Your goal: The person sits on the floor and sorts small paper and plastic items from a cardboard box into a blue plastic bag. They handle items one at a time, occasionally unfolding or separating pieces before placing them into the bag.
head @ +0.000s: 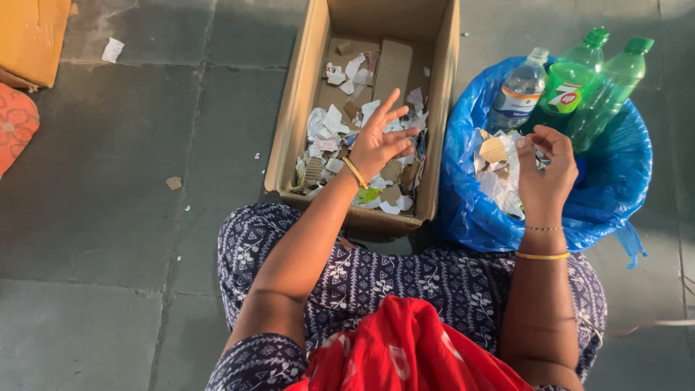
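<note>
My left hand hovers with its fingers spread and holds nothing, above a cardboard box filled with several torn paper and cardboard scraps. My right hand is over a bin lined with a blue plastic bag; its fingertips are pinched together, and whether a small scrap sits between them cannot be made out. Inside the bag lie crumpled paper pieces, a clear plastic bottle and two green plastic bottles.
I sit on a grey stone floor with patterned dark trousers and a red cloth on my lap. A second cardboard box and an orange cushion lie at the far left. Small paper bits are scattered on the floor.
</note>
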